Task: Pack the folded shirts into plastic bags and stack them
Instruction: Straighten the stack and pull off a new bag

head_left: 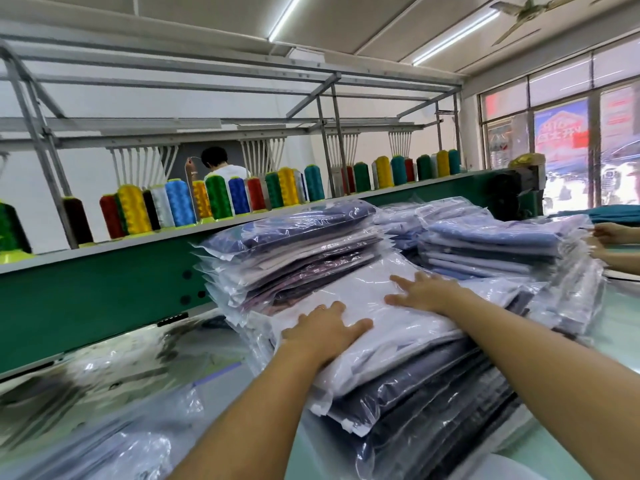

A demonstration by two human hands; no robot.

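Atop the near stack: a white shirt in a clear plastic bag (374,308) lies flat as the topmost piece.
Left hand (323,329): palm down on the bag's near-left part, fingers straight and slightly spread, pressing, gripping nothing.
Right hand (424,292): flat on the bag's far part, fingers straight and spread.
Near stack (433,403): dark navy bagged shirts under the white one.
Neighbouring stacks: a pink-and-mauve stack (298,251) touching behind-left; a light blue stack (491,244) behind-right.
Left of the stacks: loose clear bags (104,393), blurred.
Behind: thread cones (180,202) in a row on a green machine (104,282); another person's hands (613,233) at the right edge.
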